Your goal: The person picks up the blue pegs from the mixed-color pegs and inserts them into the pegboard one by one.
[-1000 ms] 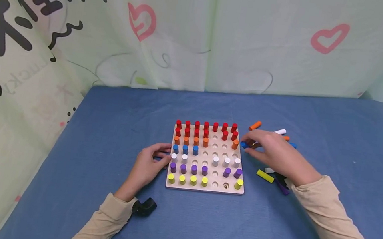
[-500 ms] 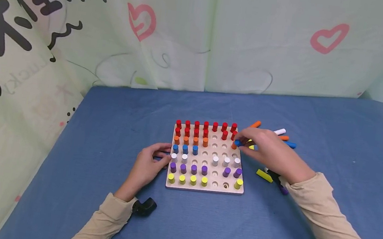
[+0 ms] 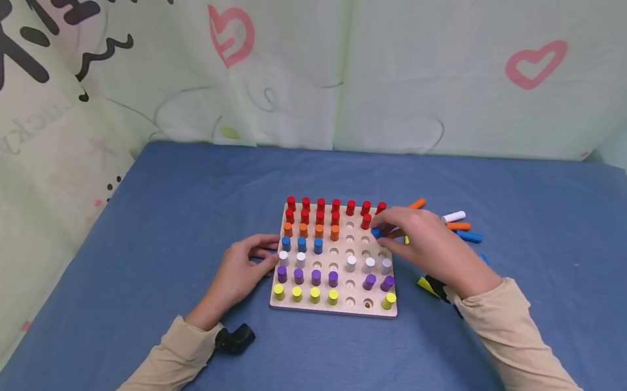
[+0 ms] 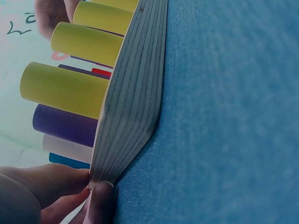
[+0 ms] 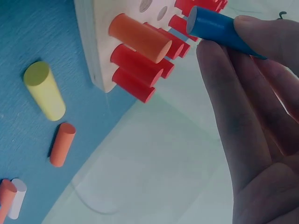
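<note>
Wooden peg board lies flat on blue tablecloth, centre of table. R hand is held over board's far-right corner; a blue peg is pinched betw. thumb and fingertips, seen closer in right wrist view, above the board's surface, not in a hole. Orange peg and nearby red pegs at that corner are partly hidden behind R hand in head view. L hand is rested at board's left edge, fingertips pressed on the corner w/ fingers bent round it. On board, head view: approx. 10 red pegs visible in far 2 rows, 4 orange, 3 blue, 5 white, 6 purple, 5 yellow in nearest row; several holes open mid-board. Loose pegs right of board: 2 orange, 1 white, 1 blue, 1 yellow partly under R wrist; others hidden, count unclear. Small black object is seen by L sleeve cuff. Printed curtain is hung behind table.
</note>
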Motion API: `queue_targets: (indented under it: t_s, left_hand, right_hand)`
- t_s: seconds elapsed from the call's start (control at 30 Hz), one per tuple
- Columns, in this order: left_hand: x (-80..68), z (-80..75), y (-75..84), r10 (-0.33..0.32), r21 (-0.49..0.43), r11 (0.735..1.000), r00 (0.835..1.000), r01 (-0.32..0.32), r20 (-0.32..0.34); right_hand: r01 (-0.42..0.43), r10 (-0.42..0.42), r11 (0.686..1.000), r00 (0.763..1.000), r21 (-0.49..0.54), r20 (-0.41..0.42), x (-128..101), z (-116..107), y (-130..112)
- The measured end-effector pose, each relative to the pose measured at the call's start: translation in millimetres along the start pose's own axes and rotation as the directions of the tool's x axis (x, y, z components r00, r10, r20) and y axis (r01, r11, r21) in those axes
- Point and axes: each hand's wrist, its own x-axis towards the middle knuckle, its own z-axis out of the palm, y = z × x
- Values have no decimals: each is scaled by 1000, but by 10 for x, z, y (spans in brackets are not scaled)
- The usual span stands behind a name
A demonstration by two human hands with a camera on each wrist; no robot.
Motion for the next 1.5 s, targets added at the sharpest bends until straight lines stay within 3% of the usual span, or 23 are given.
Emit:
queue_targets:
  t_s: [0.43, 1.5]
  left_hand:
    - [-1, -2, 9, 1, -2, 1000, 1000, -1, 7]
    - [-11, -4, 6, -5, -23, 1000, 1000, 5, 5]
  right_hand:
    - [0, -2, 999, 999, 54, 36, 90, 45, -88]
    - [46, -49, 999, 989, 27, 142, 338, 133, -245]
